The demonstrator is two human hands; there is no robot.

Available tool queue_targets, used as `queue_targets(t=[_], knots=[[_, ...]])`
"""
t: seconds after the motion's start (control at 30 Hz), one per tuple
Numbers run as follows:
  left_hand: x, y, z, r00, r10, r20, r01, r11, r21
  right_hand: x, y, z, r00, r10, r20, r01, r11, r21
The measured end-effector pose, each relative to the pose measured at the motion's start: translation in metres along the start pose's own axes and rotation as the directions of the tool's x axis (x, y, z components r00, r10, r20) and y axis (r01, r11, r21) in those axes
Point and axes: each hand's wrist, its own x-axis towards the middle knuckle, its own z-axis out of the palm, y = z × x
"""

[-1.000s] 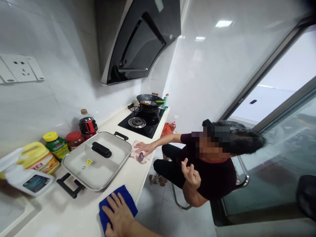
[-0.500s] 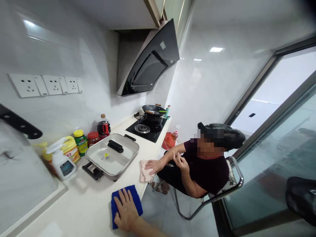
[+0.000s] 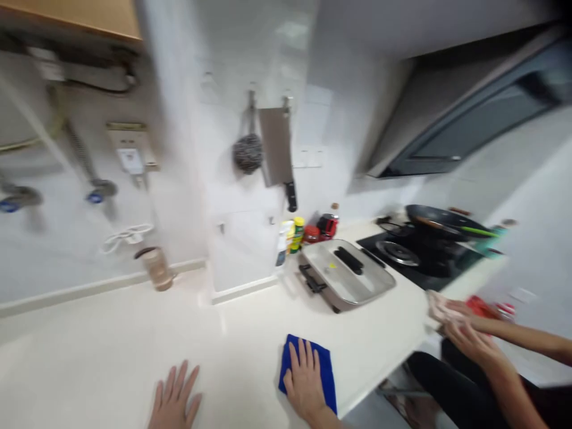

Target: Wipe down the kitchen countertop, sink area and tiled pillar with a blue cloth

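Over countertop (image 3: 102, 339), left hand (image 3: 174, 400) newly in sight, fingers spread, empty; right hand (image 3: 306, 382) still flat on blue cloth (image 3: 328, 374), fingers unclenched; cloth work remains one-handed.

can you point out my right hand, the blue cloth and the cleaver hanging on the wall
right hand (image 3: 306, 384), head view: back of the hand
blue cloth (image 3: 326, 364), head view: uncovered strip on its right side
cleaver (image 3: 276, 146), head view: middle of the blade
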Motion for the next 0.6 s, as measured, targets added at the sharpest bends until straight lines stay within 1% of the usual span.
queue_targets(t=[0.07,0.17,0.23,0.3,0.37,0.4,0.43,0.47,0.5,0.53,0.57,0.6], knots=[[-0.010,-0.032,-0.013,0.994,-0.107,-0.029,0.108,0.994,0.033,-0.001,-0.027,0.007,0.998,-0.057,0.014,0.057,0.998,-0.028],[-0.018,-0.076,-0.027,0.958,-0.279,-0.061,0.282,0.958,0.052,-0.013,-0.066,0.013,0.982,-0.178,0.061,0.179,0.984,-0.011],[-0.018,-0.102,-0.033,0.922,-0.385,-0.040,0.387,0.921,0.038,-0.025,-0.087,0.018,0.956,-0.282,0.083,0.280,0.960,0.027],[-0.015,-0.122,-0.037,0.870,-0.493,-0.016,0.494,0.870,0.018,-0.032,-0.099,0.020,0.916,-0.391,0.093,0.387,0.920,0.065],[-0.012,-0.136,-0.041,0.809,-0.588,-0.019,0.588,0.809,-0.008,-0.033,-0.101,0.019,0.859,-0.502,0.098,0.493,0.864,0.098],[-0.011,-0.140,-0.042,0.787,-0.616,-0.035,0.616,0.788,-0.020,-0.030,-0.099,0.017,0.824,-0.557,0.102,0.547,0.830,0.113],[-0.011,-0.143,-0.043,0.774,-0.631,-0.051,0.630,0.776,-0.031,-0.025,-0.094,0.013,0.788,-0.606,0.106,0.594,0.794,0.125],[-0.011,-0.144,-0.043,0.771,-0.633,-0.066,0.632,0.774,-0.040,-0.019,-0.088,0.010,0.755,-0.647,0.109,0.634,0.762,0.133],[-0.011,-0.144,-0.044,0.775,-0.627,-0.079,0.625,0.779,-0.047,-0.011,-0.081,0.007,0.734,-0.671,0.108,0.658,0.741,0.132],[-0.012,-0.143,-0.043,0.782,-0.617,-0.087,0.615,0.787,-0.052,-0.001,-0.073,0.004,0.729,-0.677,0.103,0.666,0.735,0.123],[-0.013,-0.142,-0.043,0.787,-0.610,-0.091,0.608,0.792,-0.058,0.009,-0.065,0.002,0.741,-0.665,0.093,0.656,0.747,0.106],[-0.014,-0.142,-0.043,0.790,-0.607,-0.091,0.603,0.795,-0.064,0.020,-0.056,0.001,0.768,-0.635,0.079,0.630,0.772,0.083]])
